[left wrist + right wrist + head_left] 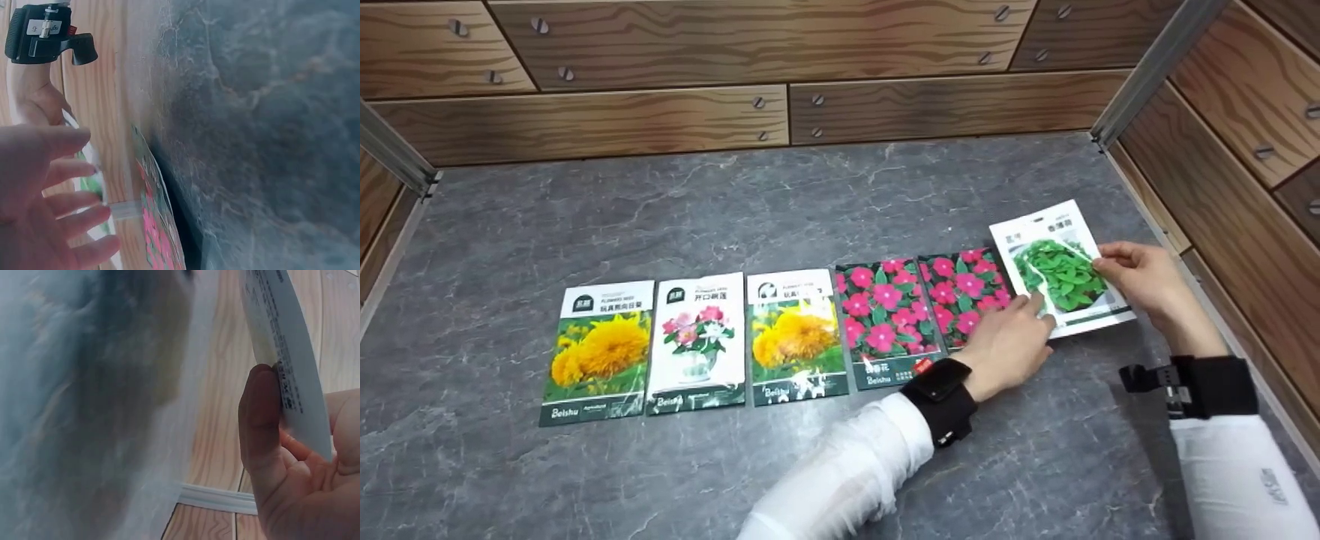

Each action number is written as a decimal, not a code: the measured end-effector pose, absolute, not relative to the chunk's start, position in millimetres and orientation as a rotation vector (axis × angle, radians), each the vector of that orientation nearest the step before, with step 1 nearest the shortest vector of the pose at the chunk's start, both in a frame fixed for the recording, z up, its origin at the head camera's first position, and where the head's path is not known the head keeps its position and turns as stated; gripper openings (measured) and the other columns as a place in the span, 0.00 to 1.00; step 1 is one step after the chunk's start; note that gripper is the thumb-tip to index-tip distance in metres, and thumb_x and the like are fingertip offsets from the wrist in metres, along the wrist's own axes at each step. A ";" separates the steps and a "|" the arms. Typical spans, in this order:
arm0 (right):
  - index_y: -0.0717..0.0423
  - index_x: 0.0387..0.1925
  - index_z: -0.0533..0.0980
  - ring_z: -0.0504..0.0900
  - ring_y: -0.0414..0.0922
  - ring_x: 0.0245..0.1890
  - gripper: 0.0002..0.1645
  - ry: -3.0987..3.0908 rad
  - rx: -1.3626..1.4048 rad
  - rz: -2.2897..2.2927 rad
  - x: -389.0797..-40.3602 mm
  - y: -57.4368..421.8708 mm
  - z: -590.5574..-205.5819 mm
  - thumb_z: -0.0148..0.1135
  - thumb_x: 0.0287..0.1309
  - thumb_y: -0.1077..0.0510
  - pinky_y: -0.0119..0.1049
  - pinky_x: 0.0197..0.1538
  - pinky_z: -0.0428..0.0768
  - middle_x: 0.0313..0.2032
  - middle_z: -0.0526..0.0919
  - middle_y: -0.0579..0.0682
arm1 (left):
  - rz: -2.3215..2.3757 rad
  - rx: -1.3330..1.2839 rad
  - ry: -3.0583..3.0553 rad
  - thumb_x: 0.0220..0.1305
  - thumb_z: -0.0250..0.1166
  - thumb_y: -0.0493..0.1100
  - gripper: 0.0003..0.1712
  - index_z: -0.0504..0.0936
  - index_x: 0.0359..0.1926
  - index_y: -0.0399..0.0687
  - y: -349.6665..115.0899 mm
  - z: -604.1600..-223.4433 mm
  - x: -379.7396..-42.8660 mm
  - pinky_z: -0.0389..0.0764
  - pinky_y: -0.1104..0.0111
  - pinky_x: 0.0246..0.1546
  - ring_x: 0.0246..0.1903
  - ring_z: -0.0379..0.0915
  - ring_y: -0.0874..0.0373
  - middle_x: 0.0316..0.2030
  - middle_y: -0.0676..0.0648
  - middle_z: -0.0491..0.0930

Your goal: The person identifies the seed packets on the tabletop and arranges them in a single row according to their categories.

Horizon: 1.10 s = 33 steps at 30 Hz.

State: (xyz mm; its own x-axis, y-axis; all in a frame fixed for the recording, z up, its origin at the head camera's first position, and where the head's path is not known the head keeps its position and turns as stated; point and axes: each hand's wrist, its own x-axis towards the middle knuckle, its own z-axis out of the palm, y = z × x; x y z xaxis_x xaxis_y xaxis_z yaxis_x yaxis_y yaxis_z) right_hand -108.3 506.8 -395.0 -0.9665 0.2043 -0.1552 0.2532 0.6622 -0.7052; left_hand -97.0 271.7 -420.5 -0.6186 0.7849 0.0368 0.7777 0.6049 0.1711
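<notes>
My right hand (1151,289) pinches the right edge of a white seed packet (1061,270) that pictures green leaves. In the right wrist view, the thumb and fingers of that hand (304,489) grip the packet (292,371), its printed back showing. My left hand (1009,349) reaches over to the packet's lower left side, fingertips overlapping it in the head view. The left wrist view shows these fingers (81,222) loosely extended, not curled round anything. Under the left hand, a pink-flower seed packet (964,292) lies partly hidden; another pink-flower packet (885,307) lies beside it.
Further left in the row lie a yellow-flower packet (799,341), a packet picturing a flower vase (697,345) and another yellow-flower packet (604,349). They rest on a grey marbled tabletop (720,210). Wood-patterned panels (660,116) border the back and right side.
</notes>
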 end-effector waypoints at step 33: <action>0.77 0.55 0.78 0.84 0.72 0.44 0.23 3.017 0.331 -0.565 -108.2 503.2 -422.2 0.58 0.70 0.59 0.62 0.46 0.80 0.44 0.86 0.75 | 0.113 1.387 2.621 0.77 0.59 0.60 0.16 0.86 0.57 0.66 278.3 -431.8 -95.3 0.81 0.67 0.63 0.67 0.74 0.65 0.65 0.60 0.79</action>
